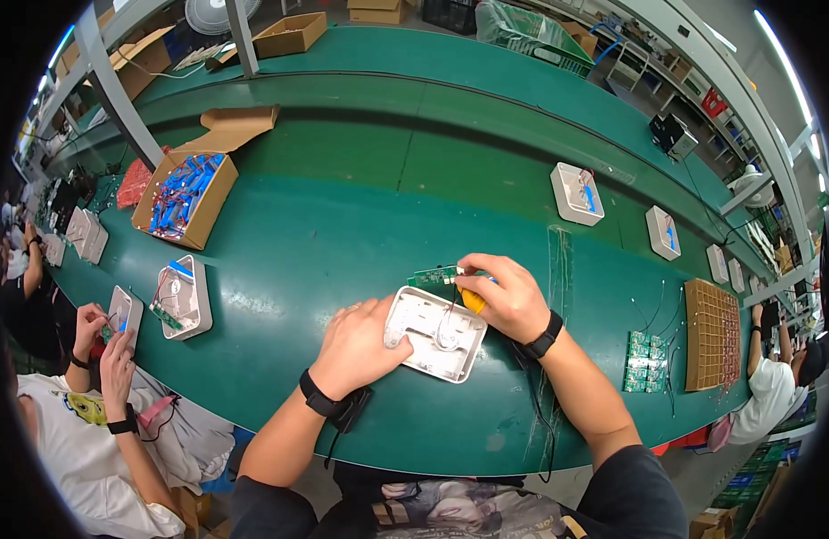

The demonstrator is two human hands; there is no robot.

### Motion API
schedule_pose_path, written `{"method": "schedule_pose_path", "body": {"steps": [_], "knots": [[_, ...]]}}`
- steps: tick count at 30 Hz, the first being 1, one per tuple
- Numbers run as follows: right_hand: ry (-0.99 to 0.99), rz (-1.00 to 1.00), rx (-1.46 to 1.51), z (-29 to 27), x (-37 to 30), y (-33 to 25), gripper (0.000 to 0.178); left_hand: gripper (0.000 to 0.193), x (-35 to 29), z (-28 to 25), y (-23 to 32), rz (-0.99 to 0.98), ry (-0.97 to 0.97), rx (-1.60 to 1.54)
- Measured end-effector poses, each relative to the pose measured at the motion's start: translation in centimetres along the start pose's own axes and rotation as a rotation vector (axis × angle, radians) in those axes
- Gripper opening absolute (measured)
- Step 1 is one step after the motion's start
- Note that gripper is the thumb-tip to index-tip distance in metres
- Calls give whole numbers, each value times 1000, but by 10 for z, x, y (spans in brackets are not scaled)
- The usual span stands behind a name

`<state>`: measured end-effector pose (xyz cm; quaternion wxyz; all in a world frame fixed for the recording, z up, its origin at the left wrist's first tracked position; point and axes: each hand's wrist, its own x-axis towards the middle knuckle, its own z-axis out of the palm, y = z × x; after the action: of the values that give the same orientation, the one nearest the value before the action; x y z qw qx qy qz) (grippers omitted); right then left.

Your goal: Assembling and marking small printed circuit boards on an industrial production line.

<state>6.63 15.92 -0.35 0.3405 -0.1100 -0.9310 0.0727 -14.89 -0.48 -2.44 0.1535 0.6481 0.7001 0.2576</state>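
A white plastic housing (437, 334) lies on the green bench in front of me. My left hand (359, 346) presses on its left edge and steadies it. My right hand (507, 295) is closed around a yellow-handled tool (474, 300) at the housing's top right corner. A small green circuit board (435, 277) sits just beyond the housing, touching the fingertips of my right hand, with thin wires running from it to the housing.
A stack of green circuit boards (646, 361) and a brown grid tray (713, 334) lie to the right. A cardboard box of blue cells (183, 198) stands at the left. More white housings (184, 298) (577, 192) lie on the belt. A co-worker's hands (104, 341) work at the left.
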Motion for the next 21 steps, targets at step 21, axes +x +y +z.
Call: {"method": "schedule_pose_path", "body": {"steps": [21], "knots": [[-393,251,172,-7,2,-39,24,32,11,19,-7,205,224,-414]]}}
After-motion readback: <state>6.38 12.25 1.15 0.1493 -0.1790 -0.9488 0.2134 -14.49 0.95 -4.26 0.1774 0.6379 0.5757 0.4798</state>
